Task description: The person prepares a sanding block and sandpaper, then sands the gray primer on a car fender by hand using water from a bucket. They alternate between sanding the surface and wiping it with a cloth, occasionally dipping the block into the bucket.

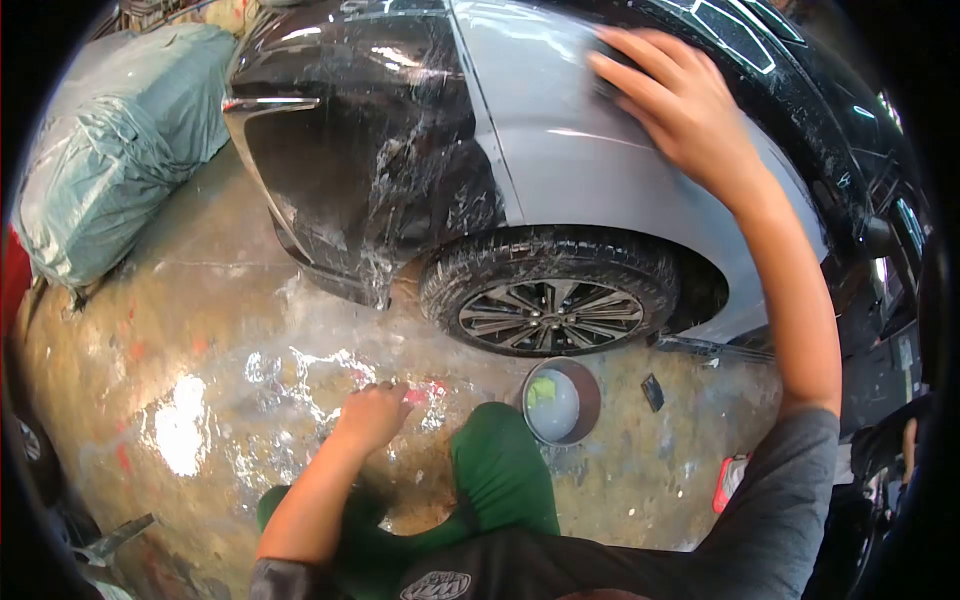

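Note:
My right hand (685,110) is pressed on the grey front fender (610,185) of a car, fingers bent over a dark pad (602,80). Motion blurs the pad, and the hand covers most of it. Low over the wet floor, my left hand (374,416) is closed around a small pinkish-red thing (414,396), whose kind I cannot make out. Below the fender is the front wheel (550,312), its tyre streaked with whitish wet marks. Similar streaks run down the black bumper (350,190).
A bucket (590,425) of cloudy water with a yellow-green cloth (541,391) stands beside my knee. Right of it lies a small dark block (652,392). A red-and-white object (730,483) rests near my right side. A covered vehicle (120,160) stands at left.

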A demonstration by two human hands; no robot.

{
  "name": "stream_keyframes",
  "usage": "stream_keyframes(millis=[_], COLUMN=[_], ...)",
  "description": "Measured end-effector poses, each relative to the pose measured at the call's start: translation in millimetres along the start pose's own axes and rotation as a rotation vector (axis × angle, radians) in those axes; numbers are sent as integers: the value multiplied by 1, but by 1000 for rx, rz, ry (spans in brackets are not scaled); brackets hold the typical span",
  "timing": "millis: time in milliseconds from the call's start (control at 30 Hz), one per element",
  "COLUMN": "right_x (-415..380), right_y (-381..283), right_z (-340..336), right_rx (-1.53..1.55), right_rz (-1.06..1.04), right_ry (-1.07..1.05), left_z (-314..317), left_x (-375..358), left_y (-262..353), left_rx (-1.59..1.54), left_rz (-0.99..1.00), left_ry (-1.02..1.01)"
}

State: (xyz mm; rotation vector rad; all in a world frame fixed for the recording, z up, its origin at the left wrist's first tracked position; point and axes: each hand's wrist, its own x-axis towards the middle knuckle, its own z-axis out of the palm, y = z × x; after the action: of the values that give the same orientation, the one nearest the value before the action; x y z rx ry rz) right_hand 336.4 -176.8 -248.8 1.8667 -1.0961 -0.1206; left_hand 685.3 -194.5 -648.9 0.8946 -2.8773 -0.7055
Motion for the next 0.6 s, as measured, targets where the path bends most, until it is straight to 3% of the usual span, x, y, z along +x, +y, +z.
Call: stream_keyframes(millis=[67, 167, 300, 367, 467, 600], right_x=[-62, -73, 42, 90, 54, -87], right_y=[23, 23, -22, -38, -32, 32], right_z=[-14, -19, 15, 27, 21, -10], right_rx=[9, -5, 31, 96, 32, -6], right_rz=[81, 103, -19, -69, 14, 92], right_ry=[-17, -3, 94, 259, 108, 50], left_z=[-7, -13, -19, -12, -5, -9], left_x=[-14, -25, -10, 0, 4, -21], left_y=[-9, -10, 16, 20, 14, -11], left_rx=[17, 1, -81, -60, -6, -23], left_rz=[-46, -79, -20, -13, 8, -98], left_ry=[-40, -69, -21, -80, -91, -92])
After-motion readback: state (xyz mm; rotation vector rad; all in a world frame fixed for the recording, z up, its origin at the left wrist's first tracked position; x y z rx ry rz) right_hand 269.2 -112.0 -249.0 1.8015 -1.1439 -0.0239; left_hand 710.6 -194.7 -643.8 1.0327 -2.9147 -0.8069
